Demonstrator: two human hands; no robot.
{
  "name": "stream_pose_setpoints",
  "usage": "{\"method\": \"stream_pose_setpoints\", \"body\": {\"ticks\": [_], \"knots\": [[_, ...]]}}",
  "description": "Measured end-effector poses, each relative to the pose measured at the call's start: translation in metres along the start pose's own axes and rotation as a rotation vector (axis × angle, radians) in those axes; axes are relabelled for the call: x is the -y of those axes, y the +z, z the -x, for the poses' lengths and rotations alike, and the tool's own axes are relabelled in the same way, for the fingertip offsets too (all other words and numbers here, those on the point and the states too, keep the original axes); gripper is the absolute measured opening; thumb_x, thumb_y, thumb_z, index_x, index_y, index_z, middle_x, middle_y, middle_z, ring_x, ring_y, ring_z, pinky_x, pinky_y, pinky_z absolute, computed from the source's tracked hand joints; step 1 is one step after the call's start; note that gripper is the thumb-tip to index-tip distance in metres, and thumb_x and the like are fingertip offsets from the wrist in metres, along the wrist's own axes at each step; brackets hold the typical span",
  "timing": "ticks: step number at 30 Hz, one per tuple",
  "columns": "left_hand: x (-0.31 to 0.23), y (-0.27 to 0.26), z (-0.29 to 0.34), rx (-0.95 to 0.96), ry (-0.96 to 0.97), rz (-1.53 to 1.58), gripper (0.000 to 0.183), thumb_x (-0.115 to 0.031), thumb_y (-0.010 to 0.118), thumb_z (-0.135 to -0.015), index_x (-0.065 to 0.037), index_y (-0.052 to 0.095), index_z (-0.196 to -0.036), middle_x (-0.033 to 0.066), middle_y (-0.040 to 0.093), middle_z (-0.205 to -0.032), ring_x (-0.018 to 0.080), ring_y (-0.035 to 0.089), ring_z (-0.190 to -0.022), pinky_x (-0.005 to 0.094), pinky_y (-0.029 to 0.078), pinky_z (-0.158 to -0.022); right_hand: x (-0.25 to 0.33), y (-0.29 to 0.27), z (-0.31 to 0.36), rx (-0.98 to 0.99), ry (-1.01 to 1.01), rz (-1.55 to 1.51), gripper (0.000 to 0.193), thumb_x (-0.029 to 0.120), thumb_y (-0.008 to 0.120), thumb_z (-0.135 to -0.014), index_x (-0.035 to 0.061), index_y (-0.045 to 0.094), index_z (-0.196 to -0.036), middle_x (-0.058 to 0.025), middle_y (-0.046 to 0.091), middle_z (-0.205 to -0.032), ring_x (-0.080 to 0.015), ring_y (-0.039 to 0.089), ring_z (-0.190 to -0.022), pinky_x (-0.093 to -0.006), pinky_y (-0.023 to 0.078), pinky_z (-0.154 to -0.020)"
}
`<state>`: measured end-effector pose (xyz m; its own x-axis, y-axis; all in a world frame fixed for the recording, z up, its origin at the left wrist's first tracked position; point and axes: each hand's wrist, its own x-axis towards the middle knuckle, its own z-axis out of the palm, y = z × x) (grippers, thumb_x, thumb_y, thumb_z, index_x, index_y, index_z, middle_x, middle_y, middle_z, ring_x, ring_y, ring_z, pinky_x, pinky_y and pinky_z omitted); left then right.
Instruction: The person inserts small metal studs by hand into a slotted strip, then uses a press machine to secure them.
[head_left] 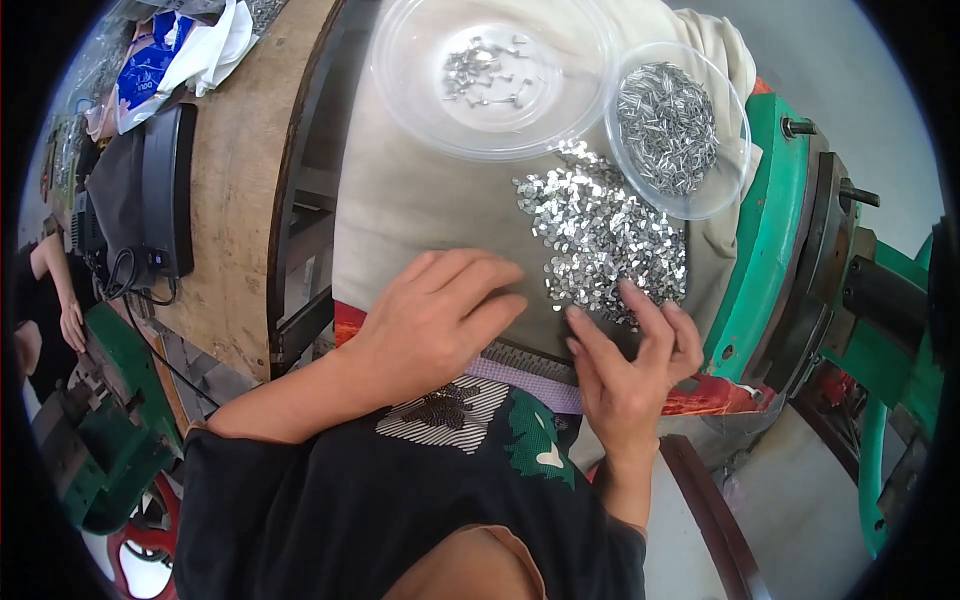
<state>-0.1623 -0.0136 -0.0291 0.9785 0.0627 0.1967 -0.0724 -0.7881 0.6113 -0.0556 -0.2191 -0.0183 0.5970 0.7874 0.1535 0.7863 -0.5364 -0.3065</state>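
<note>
A heap of small shiny silver metal pieces (600,225) lies spread on the beige cloth (400,190). My right hand (630,375) rests at the heap's near edge, fingers spread, with some fingertips touching the pieces. Left of the heap, my left hand (430,315) hovers over or lies on the cloth, its fingers loosely bent with a gap between them; nothing shows in it. Beyond the hands, a large clear plastic tub (400,105) holds a few small metal parts. To its right, a smaller clear tub (735,150) is filled with thin silver pins (668,128).
A green machine frame (765,230) with protruding bolts borders the cloth on the right. At left stands a wooden table (235,200) with a black device (168,190), a cable and a blue-and-white package (155,65). Another person's hand (72,325) shows at far left.
</note>
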Motion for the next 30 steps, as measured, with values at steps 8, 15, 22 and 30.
{"method": "stream_pose_setpoints", "body": {"ticks": [8, 15, 22, 30], "knots": [[-0.003, 0.005, -0.014, -0.035, -0.047, 0.022, 0.026, -0.005, 0.075, -0.073, -0.004, 0.068, -0.097, 0.0086, 0.063, -0.106, 0.0277, 0.06, -0.094, 0.038, 0.047, -0.078, -0.002, -0.002, 0.002, -0.069, 0.086, -0.054, 0.021, 0.012, 0.084, -0.07, 0.0213, 0.078, -0.089, -0.0044, 0.065, -0.123, -0.0317, 0.039, -0.125, -0.0393, 0.029, -0.105], [-0.004, 0.015, -0.022, -0.019, -0.055, -0.01, 0.023, -0.008, 0.075, -0.075, -0.006, 0.066, -0.097, 0.0061, 0.059, -0.102, 0.0255, 0.056, -0.089, 0.0373, 0.045, -0.073, 0.0, 0.001, 0.001, -0.078, 0.077, -0.068, 0.022, 0.012, 0.083, -0.07, 0.0212, 0.078, -0.088, -0.004, 0.064, -0.122, -0.0309, 0.04, -0.125, -0.0393, 0.029, -0.106], [-0.001, 0.001, -0.008, -0.036, -0.083, 0.027, 0.024, -0.004, 0.076, -0.071, -0.004, 0.066, -0.093, 0.0077, 0.06, -0.1, 0.027, 0.058, -0.087, 0.0377, 0.046, -0.074, 0.013, 0.009, -0.013, -0.104, 0.055, -0.063, 0.018, 0.014, 0.084, -0.071, 0.018, 0.075, -0.086, -0.0024, 0.065, -0.119, -0.0312, 0.043, -0.123, -0.0414, 0.03, -0.105], [0.002, -0.001, -0.003, -0.068, -0.133, 0.086, 0.023, -0.001, 0.074, -0.071, -0.003, 0.068, -0.093, 0.0091, 0.061, -0.099, 0.0278, 0.058, -0.086, 0.0376, 0.048, -0.074, 0.024, 0.011, -0.019, -0.098, 0.042, -0.059, 0.019, 0.013, 0.084, -0.069, 0.0186, 0.074, -0.084, 0.0003, 0.066, -0.115, -0.0303, 0.043, -0.124, -0.042, 0.03, -0.104]]}}
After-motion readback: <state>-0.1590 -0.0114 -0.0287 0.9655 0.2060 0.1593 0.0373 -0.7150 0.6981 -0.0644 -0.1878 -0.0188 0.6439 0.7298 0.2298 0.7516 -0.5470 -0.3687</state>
